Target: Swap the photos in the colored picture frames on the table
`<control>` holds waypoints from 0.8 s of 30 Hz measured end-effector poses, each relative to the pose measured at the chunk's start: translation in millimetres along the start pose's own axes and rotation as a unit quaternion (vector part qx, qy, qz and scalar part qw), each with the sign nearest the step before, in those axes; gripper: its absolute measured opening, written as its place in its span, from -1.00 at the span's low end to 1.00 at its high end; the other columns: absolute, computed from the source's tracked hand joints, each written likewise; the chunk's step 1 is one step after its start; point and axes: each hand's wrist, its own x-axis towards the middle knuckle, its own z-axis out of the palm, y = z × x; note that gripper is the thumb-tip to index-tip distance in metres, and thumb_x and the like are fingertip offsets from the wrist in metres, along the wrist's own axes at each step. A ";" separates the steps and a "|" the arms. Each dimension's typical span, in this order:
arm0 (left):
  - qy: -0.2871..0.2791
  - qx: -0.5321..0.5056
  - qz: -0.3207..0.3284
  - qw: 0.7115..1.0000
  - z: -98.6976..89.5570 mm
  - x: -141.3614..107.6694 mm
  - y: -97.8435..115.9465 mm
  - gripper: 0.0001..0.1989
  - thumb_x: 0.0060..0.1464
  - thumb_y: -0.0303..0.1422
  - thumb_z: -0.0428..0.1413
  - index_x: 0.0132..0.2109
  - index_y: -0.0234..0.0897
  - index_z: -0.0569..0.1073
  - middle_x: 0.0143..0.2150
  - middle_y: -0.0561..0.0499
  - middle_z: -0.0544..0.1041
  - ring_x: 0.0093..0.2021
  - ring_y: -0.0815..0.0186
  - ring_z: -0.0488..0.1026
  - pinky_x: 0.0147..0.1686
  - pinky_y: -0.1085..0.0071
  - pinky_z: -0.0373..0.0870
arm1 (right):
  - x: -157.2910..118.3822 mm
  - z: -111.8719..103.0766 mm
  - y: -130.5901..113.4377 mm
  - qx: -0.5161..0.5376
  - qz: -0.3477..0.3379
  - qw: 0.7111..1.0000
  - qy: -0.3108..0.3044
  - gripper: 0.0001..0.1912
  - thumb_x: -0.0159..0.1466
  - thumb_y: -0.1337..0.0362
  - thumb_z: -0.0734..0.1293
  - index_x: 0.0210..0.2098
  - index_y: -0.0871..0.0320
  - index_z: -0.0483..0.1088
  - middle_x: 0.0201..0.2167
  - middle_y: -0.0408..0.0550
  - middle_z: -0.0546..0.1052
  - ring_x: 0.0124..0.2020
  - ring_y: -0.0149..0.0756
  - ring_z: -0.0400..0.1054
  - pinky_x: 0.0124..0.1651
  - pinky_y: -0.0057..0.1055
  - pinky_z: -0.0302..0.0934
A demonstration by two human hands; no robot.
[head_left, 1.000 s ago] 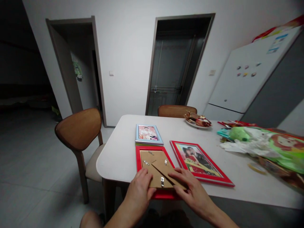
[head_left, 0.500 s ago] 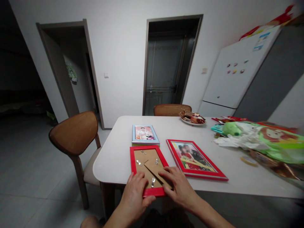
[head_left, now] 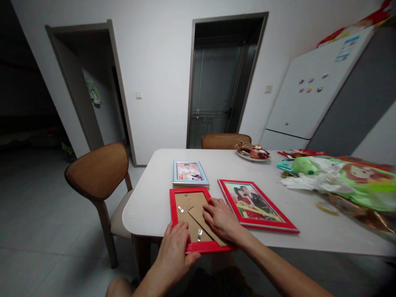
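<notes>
A red picture frame [head_left: 202, 246] lies face down at the table's near edge. Its brown backing board [head_left: 185, 222] shows, with small metal clips and a slanted stand flap [head_left: 206, 228] lying flat. My left hand [head_left: 176, 243] grips the near left corner, fingers on top and thumb along the near side. My right hand [head_left: 221, 218] rests over the right side, its fingers bent together on the board and covering the right clip. To the right, a second red picture frame [head_left: 261, 206] lies face up. Just behind is a light blue picture frame [head_left: 190, 173], also face up.
A plate [head_left: 253, 156] with wrapped items stands at the table's far side. Green packaging [head_left: 359, 185], white tissue and a tape roll [head_left: 327, 208] lie on the right. Wooden chairs stand at the left [head_left: 99, 171] and behind the table [head_left: 225, 141].
My right hand has moved away from me along the right side, from the flap's near end up to the right clip, now covered. My left hand keeps its hold.
</notes>
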 end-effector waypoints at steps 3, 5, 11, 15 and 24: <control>-0.003 0.003 -0.005 1.000 -1.0 -0.5 1.7 -0.72 -0.23 -0.32 0.20 -0.29 -0.29 0.38 0.03 -0.15 0.33 0.06 0.15 0.21 0.10 0.08 -0.05 | 0.7 1.7 1.7 0.002 -0.007 1.000 0.000 -0.67 0.20 0.20 0.06 -0.41 0.21 0.39 -0.30 0.07 0.34 -0.23 -0.25 0.16 -0.16 -0.38 0.02; -0.006 0.005 -0.004 1.000 -1.0 -1.0 2.5 -0.71 -0.22 -0.32 0.20 -0.27 -0.30 0.38 0.04 -0.16 0.32 0.07 0.15 0.20 0.10 0.09 -0.06 | -1.2 3.3 3.0 0.017 -0.011 1.000 0.008 -0.67 0.20 0.22 0.06 -0.42 0.22 0.39 -0.30 0.06 0.34 -0.23 -0.25 0.16 -0.15 -0.39 0.02; 0.001 0.001 -0.004 1.000 -1.1 -1.3 0.5 -0.69 -0.21 -0.32 0.19 -0.25 -0.31 0.37 0.03 -0.17 0.33 0.07 0.13 0.20 0.10 0.08 -0.03 | -6.0 6.1 4.2 0.051 -0.007 0.998 0.032 -0.69 0.19 0.24 0.08 -0.36 0.23 0.40 -0.24 0.08 0.34 -0.18 -0.22 0.16 -0.12 -0.35 0.04; 0.002 -0.005 0.006 1.000 -4.0 0.8 -6.4 -0.68 -0.22 -0.34 0.19 -0.23 -0.31 0.37 0.03 -0.17 0.33 0.06 0.14 0.21 0.09 0.08 -0.01 | -19.4 4.0 -3.3 0.075 -0.062 0.994 0.039 -0.71 0.16 0.29 0.12 -0.18 0.15 0.36 -0.10 0.07 0.30 -0.08 -0.20 0.12 -0.07 -0.28 0.03; 0.017 -0.014 0.025 0.999 -1.0 2.6 -14.8 -0.66 -0.18 -0.31 0.18 -0.20 -0.32 0.35 0.01 -0.18 0.34 0.04 0.13 0.23 0.07 0.08 0.05 | -42.2 -12.0 -26.0 0.107 -0.189 0.976 -0.028 -0.75 0.18 0.18 0.14 -0.20 -0.02 0.36 -0.09 -0.05 0.28 -0.05 -0.23 0.06 -0.04 -0.24 -0.02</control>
